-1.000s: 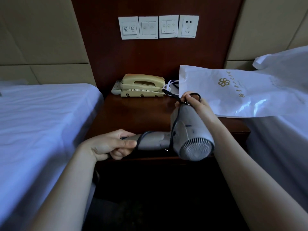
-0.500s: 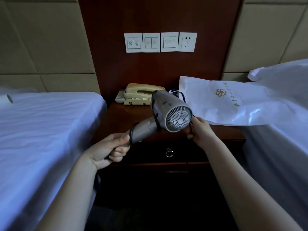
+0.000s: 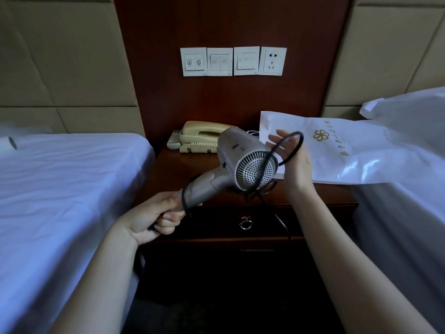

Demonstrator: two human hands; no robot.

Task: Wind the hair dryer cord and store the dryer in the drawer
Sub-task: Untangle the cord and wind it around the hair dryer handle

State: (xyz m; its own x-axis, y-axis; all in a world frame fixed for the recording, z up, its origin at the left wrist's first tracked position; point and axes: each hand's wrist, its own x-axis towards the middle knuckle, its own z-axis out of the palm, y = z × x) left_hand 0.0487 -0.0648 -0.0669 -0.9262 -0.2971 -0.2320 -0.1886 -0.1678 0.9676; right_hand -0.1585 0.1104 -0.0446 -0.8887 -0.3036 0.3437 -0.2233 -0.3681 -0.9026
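Note:
A silver hair dryer (image 3: 237,162) is held up over the dark wooden nightstand (image 3: 183,174), its round rear grille facing me. My left hand (image 3: 154,216) is closed around the dryer's handle, where a turn of black cord wraps. My right hand (image 3: 292,162) is raised beside the dryer's barrel, fingers spread, with a loop of the black cord (image 3: 287,147) draped over them and running down across the grille. More cord hangs tangled below the dryer. The nightstand drawer (image 3: 245,222), with a metal ring pull, is closed below.
A beige telephone (image 3: 197,138) and a remote sit at the back of the nightstand. A white printed bag (image 3: 349,153) lies across its right side and the right bed. A white bed (image 3: 60,189) is at left. Switches and a socket (image 3: 273,61) are on the wall panel.
My right hand rose from below the dryer's grille to beside the barrel, carrying a cord loop up over the back end. The dryer tilted slightly; my left hand stayed on the handle.

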